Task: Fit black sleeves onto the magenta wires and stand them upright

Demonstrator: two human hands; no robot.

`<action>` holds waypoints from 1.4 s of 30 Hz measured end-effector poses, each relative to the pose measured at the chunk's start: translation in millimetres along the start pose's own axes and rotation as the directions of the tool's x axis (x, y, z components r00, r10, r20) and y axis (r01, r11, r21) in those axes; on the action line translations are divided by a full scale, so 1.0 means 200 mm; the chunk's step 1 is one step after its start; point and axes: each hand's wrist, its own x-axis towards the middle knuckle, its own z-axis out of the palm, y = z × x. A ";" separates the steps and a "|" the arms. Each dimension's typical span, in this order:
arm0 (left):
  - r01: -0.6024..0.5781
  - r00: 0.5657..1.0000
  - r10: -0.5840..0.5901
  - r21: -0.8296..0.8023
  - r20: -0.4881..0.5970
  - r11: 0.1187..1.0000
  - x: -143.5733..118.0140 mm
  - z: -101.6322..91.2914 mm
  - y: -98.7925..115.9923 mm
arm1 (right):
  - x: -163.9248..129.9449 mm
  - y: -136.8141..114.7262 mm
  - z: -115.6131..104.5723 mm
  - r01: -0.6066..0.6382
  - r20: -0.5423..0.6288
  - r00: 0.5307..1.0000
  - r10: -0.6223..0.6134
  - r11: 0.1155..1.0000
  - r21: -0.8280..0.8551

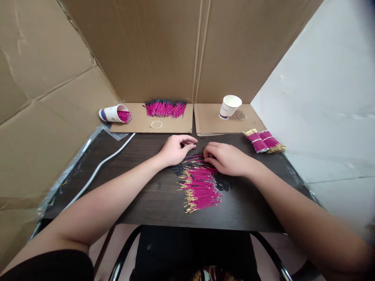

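A spread of short pink wires (202, 189) with gold ends at the left and silvery ends at the right lies on the dark table. Short black sleeves (224, 184) are scattered along both sides of the wires and on top of them. At the far end of this spread, my left hand (177, 150) curves with thumb and fingers drawn together; anything between the fingertips is too small to name. Facing it, my right hand (224, 158) rests over the far wires with curled, closed fingers. Whatever those fingers grip is hidden.
Pink wires with black ends (166, 108) lie on the left cardboard sheet (134, 125), near a rubber band (156, 124) and a tipped paper cup (110, 114) holding wires. An upright cup (230, 107) stands right. Banded wire bundles (263, 141) and a white cable (101, 166) flank the table.
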 end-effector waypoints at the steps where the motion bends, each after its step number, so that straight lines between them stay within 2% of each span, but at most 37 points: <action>1: 0.001 1.000 -0.001 0.003 0.002 1.000 0.00 0.00 0.00 | 0.00 0.00 0.00 -0.004 0.013 1.000 0.005 1.000 -0.008; 9: 0.014 1.000 -0.014 0.026 -0.007 1.000 0.00 -0.01 0.01 | -0.01 -0.03 0.00 -0.013 0.047 0.999 0.017 0.996 -0.085; 15: 0.023 0.999 -0.024 -0.084 -0.021 0.996 0.00 0.01 0.00 | 0.00 -0.01 -0.01 0.004 -0.027 1.000 -0.002 0.999 0.049; 18: 0.031 0.999 -0.033 -0.100 -0.022 0.994 0.00 0.01 0.00 | 0.00 0.00 -0.01 0.035 -0.061 0.998 -0.031 0.997 0.064; 27: 0.014 1.000 -0.014 -0.042 -0.014 0.999 0.00 0.01 -0.01 | -0.01 -0.01 0.00 0.113 -0.046 0.993 -0.112 0.994 0.010; 33: 0.018 1.000 -0.018 -0.017 -0.005 1.000 -0.01 0.01 0.00 | 0.00 -0.02 0.01 0.064 -0.023 0.998 -0.064 0.998 -0.016; 42: 0.025 1.000 -0.025 -0.009 -0.005 1.000 -0.01 0.01 0.01 | 0.00 -0.07 0.01 0.045 0.018 0.999 -0.042 0.980 -0.195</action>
